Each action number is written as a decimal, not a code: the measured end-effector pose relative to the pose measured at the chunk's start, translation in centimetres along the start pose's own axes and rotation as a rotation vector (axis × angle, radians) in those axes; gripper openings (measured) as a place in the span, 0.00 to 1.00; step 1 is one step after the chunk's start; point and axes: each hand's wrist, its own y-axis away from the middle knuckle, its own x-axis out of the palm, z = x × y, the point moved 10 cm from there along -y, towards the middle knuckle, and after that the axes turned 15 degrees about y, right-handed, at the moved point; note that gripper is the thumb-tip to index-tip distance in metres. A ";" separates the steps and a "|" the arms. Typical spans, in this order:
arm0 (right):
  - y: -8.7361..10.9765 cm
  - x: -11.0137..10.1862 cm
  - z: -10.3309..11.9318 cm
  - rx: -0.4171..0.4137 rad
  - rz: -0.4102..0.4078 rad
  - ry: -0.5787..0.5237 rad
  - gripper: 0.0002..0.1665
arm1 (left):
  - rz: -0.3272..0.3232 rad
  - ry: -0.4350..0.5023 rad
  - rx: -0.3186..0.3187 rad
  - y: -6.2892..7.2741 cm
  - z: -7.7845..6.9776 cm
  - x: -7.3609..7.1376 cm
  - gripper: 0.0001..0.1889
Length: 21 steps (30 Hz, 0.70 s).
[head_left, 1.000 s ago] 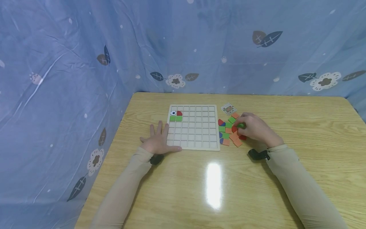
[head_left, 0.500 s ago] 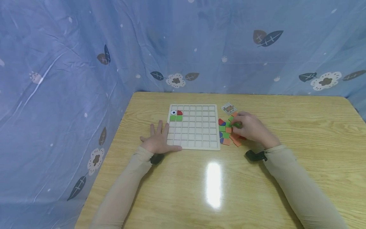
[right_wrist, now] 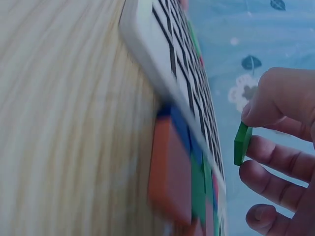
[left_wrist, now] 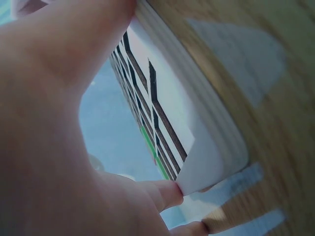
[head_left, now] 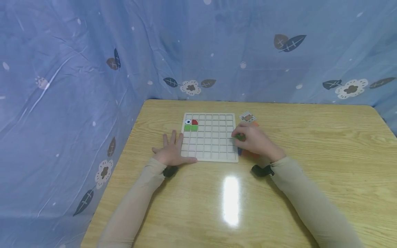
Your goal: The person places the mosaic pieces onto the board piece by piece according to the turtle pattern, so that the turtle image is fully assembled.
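A white grid board (head_left: 211, 144) lies on the table. In its upper left cells sit a round eye tile (head_left: 188, 122), a red curved tile (head_left: 194, 122) and two green tiles (head_left: 190, 127). With fingers spread, my left hand (head_left: 170, 154) rests at the board's lower left corner, the thumb along the front edge. My right hand (head_left: 255, 140) is over the board's right edge and pinches a small green tile (right_wrist: 242, 142) between thumb and fingers, raised above the board. Beneath that hand, loose tiles are mostly hidden.
Orange tiles (right_wrist: 170, 172) and blue tiles (right_wrist: 177, 125) lie against the board's right side. A small picture card (head_left: 247, 116) is just behind them. A blue patterned curtain (head_left: 198, 51) hangs behind the table (head_left: 325, 144) and along its left.
My right hand has moved left from the loose tiles to the board's right edge, carrying the green tile. The left hand has stayed in place.
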 end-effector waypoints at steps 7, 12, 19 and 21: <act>-2.6 1.2 2.7 -0.029 0.016 -0.007 0.08 | 0.001 -0.013 -0.007 -0.1 0.2 0.1 0.68; -4.7 2.1 4.4 -0.023 0.023 -0.031 0.09 | 0.004 0.006 -0.007 -0.1 0.1 0.0 0.70; -7.7 4.0 6.3 -0.007 0.077 -0.061 0.11 | 0.010 0.009 -0.010 -0.1 0.1 0.1 0.70; -8.4 4.4 6.9 -0.003 0.088 -0.071 0.11 | 0.010 0.001 -0.011 -0.1 0.1 0.1 0.69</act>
